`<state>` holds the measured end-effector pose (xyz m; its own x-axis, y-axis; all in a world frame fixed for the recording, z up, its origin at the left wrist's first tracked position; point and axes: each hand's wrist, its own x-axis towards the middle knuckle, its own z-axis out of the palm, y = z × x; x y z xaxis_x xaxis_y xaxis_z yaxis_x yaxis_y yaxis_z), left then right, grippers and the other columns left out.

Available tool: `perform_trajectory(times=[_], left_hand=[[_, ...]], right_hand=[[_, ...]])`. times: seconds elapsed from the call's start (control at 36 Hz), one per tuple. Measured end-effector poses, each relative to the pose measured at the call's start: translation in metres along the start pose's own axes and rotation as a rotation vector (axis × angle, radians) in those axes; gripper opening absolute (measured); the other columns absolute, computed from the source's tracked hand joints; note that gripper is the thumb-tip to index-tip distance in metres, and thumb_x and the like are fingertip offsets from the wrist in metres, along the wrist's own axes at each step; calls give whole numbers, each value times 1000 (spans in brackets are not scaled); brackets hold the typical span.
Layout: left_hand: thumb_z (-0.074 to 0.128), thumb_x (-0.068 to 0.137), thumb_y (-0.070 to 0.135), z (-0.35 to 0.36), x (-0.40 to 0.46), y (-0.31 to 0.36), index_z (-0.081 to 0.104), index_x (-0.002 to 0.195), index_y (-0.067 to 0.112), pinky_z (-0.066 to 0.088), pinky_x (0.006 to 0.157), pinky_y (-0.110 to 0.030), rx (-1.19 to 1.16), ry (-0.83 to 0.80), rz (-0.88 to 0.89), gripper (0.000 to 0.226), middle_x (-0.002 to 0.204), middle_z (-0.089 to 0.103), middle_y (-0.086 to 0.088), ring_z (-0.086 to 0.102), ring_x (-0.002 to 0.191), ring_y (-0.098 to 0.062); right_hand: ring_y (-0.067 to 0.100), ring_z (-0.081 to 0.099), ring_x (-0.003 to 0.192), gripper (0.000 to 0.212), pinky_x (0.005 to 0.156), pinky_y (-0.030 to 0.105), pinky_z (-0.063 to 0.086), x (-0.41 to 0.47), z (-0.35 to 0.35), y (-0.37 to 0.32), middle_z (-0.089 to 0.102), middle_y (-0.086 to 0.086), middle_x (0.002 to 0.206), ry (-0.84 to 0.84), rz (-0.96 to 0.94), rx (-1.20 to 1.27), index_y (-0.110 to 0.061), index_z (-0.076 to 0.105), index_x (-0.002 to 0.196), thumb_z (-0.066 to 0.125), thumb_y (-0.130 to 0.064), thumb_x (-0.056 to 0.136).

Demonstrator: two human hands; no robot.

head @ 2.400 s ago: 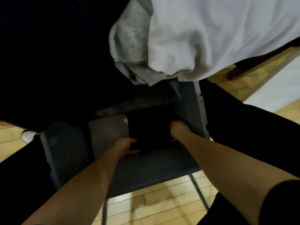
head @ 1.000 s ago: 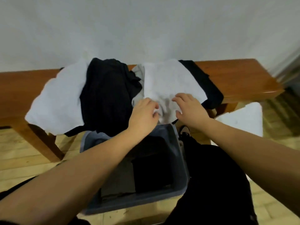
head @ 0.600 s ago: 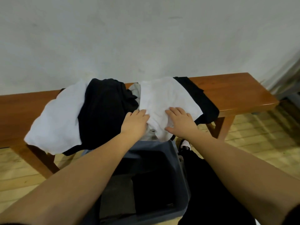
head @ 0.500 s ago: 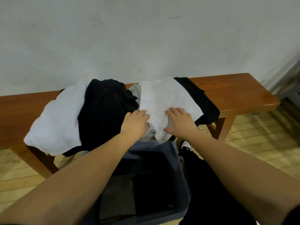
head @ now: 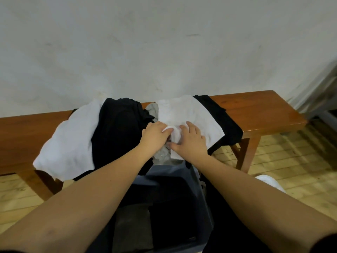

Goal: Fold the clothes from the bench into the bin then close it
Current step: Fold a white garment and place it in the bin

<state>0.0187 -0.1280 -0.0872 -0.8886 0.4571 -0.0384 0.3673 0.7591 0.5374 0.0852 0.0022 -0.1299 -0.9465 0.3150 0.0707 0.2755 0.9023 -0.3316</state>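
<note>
**Gathering the next white garment**

While the bin (head: 202, 201) sat below the bench (head: 264, 114), the left hand (head: 155, 136) pinched a bunched white shirt (head: 184, 115); the right hand (head: 191, 143) lay flat on it. Next, probably lifting it free to fold.

No legible text or labels

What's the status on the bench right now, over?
Left hand grips the white cotton garment, right hand flat on it. Grey plastic bin open below. Black garment alongside, not blocking.
</note>
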Motion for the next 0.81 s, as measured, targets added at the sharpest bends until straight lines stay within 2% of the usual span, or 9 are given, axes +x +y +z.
perform_trajectory(times=[0.08, 0.22, 0.25, 0.31, 0.39, 0.5, 0.56, 0.69, 0.81], left_hand=[[44, 102, 34, -17, -4, 19, 63, 82, 6, 46, 74, -34, -211, 27, -10, 39, 83, 63, -7, 59, 83, -24], [44, 103, 34, -54, -8, 43, 65, 103, 2, 46, 81, -35, -388, 149, 0, 38, 101, 67, -13, 60, 94, -26], [43, 104, 33, -65, -10, 49, 65, 102, 3, 44, 75, -30, -394, 179, 7, 37, 100, 66, -12, 59, 91, -24], [43, 104, 33, -87, -12, 59, 63, 101, 2, 41, 69, -27, -438, 221, 13, 37, 96, 64, -11, 56, 86, -21], [45, 103, 33, -119, -18, 73, 63, 95, 5, 42, 75, -34, -490, 266, 65, 34, 90, 65, -8, 58, 84, -23], [48, 102, 28, -159, -26, 91, 64, 95, 4, 39, 61, -15, -436, 306, 153, 30, 90, 65, -10, 55, 73, -15], [48, 102, 27, -180, -31, 97, 64, 97, 3, 37, 54, -11, -394, 338, 172, 30, 92, 66, -13, 55, 72, -15], [50, 101, 30, -241, -43, 112, 66, 99, 5, 48, 74, -32, -499, 481, 153, 30, 99, 68, -16, 61, 81, -22], [48, 100, 36, -288, -58, 117, 64, 97, 20, 51, 90, -42, -579, 616, 128, 23, 104, 68, -9, 64, 98, -30]], right_hand=[[30, 51, 114, 48, 83, 43, 48, 1, -16, -14, 51, 8, 130, 135, -3, 65, -13, 54, 126, 59, -44, 90], [30, 56, 90, 11, 72, 34, 43, 17, -61, -13, 56, 8, 103, 118, 104, 347, -9, 57, 100, 51, -15, 93], [30, 54, 81, 7, 63, 30, 39, 18, -73, -12, 54, 6, 92, 124, 120, 380, -11, 54, 87, 49, -11, 92], [27, 47, 69, 25, 52, 28, 27, 22, -97, -7, 46, 1, 74, 139, 137, 386, -15, 41, 69, 46, -6, 92], [24, 47, 68, 15, 52, 32, 30, 25, -136, -2, 50, 3, 72, 149, 136, 395, -9, 49, 77, 46, -8, 92], [10, 49, 65, 9, 53, 26, 35, 24, -183, -6, 53, -6, 75, 226, 104, 491, -15, 57, 95, 48, -16, 93], [11, 51, 67, 9, 53, 26, 35, 23, -206, -12, 55, -5, 78, 256, 81, 513, -17, 57, 96, 49, -17, 93], [12, 51, 69, 10, 55, 27, 37, 21, -263, -29, 56, -4, 82, 352, -6, 455, -17, 56, 98, 48, -16, 93], [13, 52, 77, 17, 59, 24, 38, 16, -297, -42, 57, -4, 90, 402, -21, 511, -17, 59, 102, 46, -14, 92]])
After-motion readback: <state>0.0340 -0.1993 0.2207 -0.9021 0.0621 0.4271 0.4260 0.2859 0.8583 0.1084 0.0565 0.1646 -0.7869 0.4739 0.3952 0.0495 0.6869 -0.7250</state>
